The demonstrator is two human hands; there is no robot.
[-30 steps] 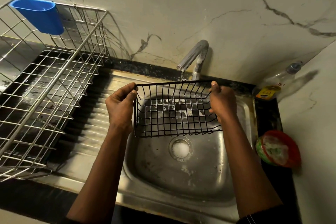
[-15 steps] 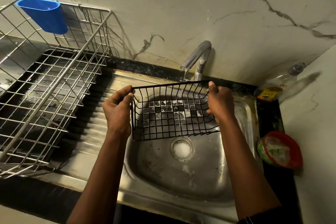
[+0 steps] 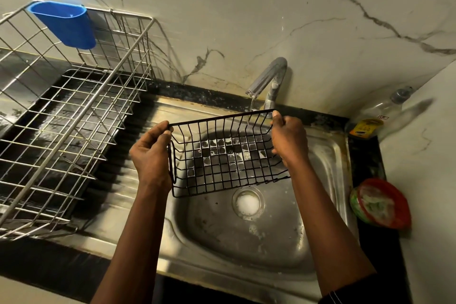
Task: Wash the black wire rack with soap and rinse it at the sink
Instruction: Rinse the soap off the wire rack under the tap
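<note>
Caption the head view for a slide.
Left hand and right hand hold the soapy black wire rack under the running tap over the sink.

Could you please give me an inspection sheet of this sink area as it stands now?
Surface: steel sink, foam over its drain.
Job's things: black wire rack held over the basin, soap film in its mesh; tap running thinly onto it.
Clutter: red tub, clear bottle at the right.
Hands: left hand and right hand each grip a rack end.
Cables: nothing seen.
Surroundings: steel dish rack with blue cup at left; marbled wall.
</note>
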